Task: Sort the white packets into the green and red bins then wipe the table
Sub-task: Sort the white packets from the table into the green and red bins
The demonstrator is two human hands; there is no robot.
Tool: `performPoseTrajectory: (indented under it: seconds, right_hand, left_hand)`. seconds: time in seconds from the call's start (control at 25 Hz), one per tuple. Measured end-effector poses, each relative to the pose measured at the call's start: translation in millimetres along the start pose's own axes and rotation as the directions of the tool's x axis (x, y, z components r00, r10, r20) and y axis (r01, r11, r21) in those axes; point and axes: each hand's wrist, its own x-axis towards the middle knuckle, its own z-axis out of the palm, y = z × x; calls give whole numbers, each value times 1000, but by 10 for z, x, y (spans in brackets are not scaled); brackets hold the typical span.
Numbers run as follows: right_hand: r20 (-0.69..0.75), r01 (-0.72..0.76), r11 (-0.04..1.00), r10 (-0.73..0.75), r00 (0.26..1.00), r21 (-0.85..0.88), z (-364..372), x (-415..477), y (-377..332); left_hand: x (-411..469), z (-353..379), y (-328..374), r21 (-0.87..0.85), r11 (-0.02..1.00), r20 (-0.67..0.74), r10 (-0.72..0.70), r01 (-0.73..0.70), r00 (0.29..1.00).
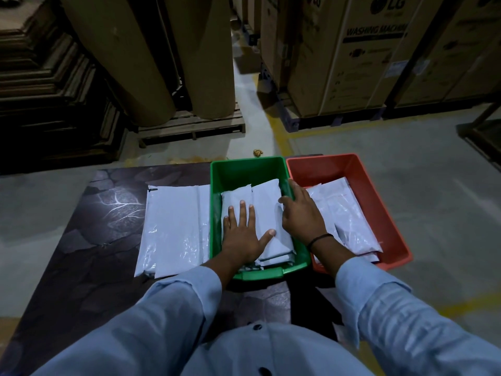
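- My left hand (241, 234) lies flat, fingers apart, pressing the white plastic packets (264, 196) in the rectangular green plastic bin (217, 169) at the dark table's (108, 240) far edge.
- My right hand (301, 213) touches their right side; whether its fingers are clamped on anything, I cannot tell.

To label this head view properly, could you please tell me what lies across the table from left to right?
Dark tabletop → loose white packets → green bin → red bin.

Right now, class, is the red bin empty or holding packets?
Holding packets: several white packets lie overlapped inside the red bin, below its rim.
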Motion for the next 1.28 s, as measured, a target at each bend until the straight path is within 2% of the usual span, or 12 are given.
performPoseTrajectory:
  seconds: [0.28, 0.48, 0.68, 0.76, 0.88, 0.96, 1.08, 1.2, 1.28]
  right_hand:
    - [-5, -4, 999, 3, 1000, -39, -14, 0, -18]
    - [1, -5, 999, 5, 1000, -50, 2, 11, -27]
    - [30, 9, 997, -7, 1000, -71, 0, 33, -60]
    - [24, -1, 995, 4, 1000, -102, -12, 13, -15]
    - [13, -21, 992, 23, 1000, -122, -28, 35, -105]
    - [-11, -61, 991, 60, 998, -122, -28, 62, -217]
    - [-76, -86, 993, 80, 994, -78, -25, 123, -461]
    - [-108, -30, 1000, 30, 994, 5, -9, 208, -857]
    - [-136, 54, 997, -45, 990, 59, 29, 252, -1152]
  left_hand:
    - [19, 3, 10, -53, 998, 67, -22, 26, 997]
    - [46, -141, -55, -152, 988, 164, 1, 24, 986]
    - [-50, -364, -36, -247, 968, 180, -7, 52, 984]
    - [-127, -419, 22, -272, 962, 106, 16, 14, 994]
    - [-272, -568, -105, -323, 940, -139, 70, -112, 988]
    - [-364, -685, -266, -373, 908, -316, 71, -193, 946]
    - [-452, -854, -637, -479, 850, -496, -55, -220, 867]
    - [-508, -892, -1149, -502, 857, -534, -197, -120, 822]
    - [-559, -857, -1448, -501, 864, -491, -243, -44, 837]
